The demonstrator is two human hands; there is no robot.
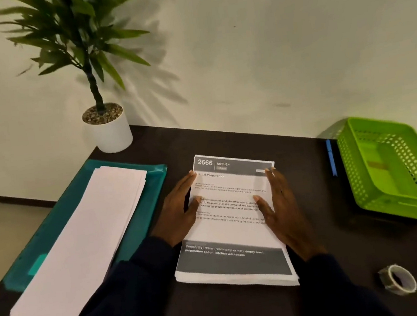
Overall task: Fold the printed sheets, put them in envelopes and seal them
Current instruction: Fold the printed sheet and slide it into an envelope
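Both hands flat on the printed sheets (229, 220) mid-tabletop (329, 248): left hand (179, 210) and right hand (281, 209) with fingers spread, gripping nothing. Envelopes (82, 245) at 9 o'clock.

Dark matt table (318, 262), smooth, no visible grain; stack of white matt paper sheets with grey printed bands (230, 233) and pile of plain white matt paper envelopes (81, 239), the latter on a translucent teal plastic folder (151, 187) with a slight sheen. Lime-green perforated plastic basket (396, 170) semi-gloss, blue plastic pen (331, 157), roll of clear glossy tape (398, 279). White smooth matt plant pot (112, 132) topped with rough gravel; wall (267, 47) painted, matt, faintly textured; sleeves look like dark matt cloth.
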